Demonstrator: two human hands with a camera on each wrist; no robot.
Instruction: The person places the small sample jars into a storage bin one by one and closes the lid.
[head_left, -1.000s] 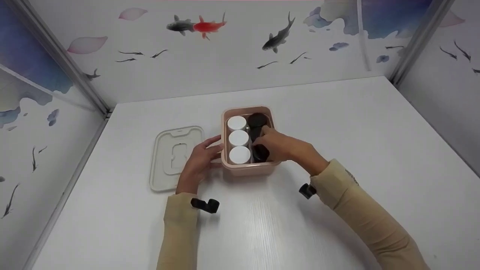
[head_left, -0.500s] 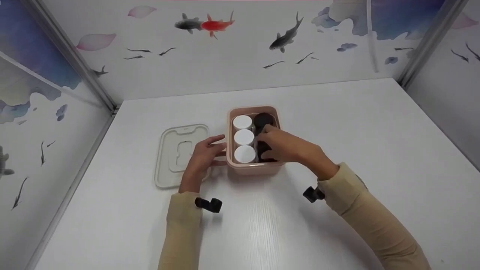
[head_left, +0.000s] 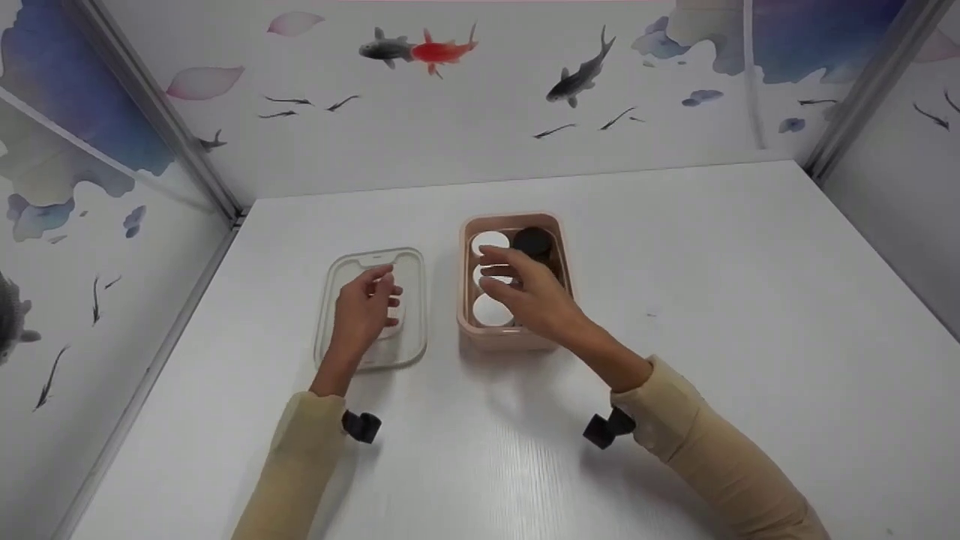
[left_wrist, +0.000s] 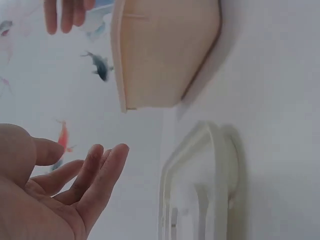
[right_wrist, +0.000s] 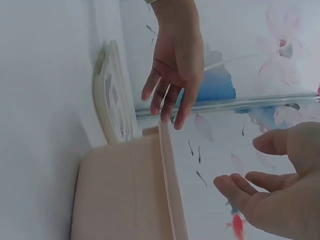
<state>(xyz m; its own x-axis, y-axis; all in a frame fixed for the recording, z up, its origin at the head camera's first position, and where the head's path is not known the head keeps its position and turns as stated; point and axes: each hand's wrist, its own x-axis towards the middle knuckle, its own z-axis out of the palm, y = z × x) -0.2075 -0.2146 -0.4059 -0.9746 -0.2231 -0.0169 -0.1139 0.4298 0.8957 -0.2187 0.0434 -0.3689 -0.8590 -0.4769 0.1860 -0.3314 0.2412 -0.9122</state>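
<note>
A pink rectangular box stands uncovered mid-table in the head view. Inside, a column of white round caps lines the left, and a black round cap shows at the back right. My right hand hovers over the box with fingers extended and nothing in them, hiding its right front part. To the left, my left hand is raised above the pale box lid, its fingers loosely bent and holding nothing. The left wrist view shows that hand apart from both the lid and box.
The white table extends around the box and lid. Walls printed with fish and petals enclose its back and sides. A small dark camera is strapped to the left wrist, another to the right.
My left hand has left the box's side and moved left over the lid. My right hand has come up out of the black caps and shifted left, its fingers spreading. The view has shifted slightly.
</note>
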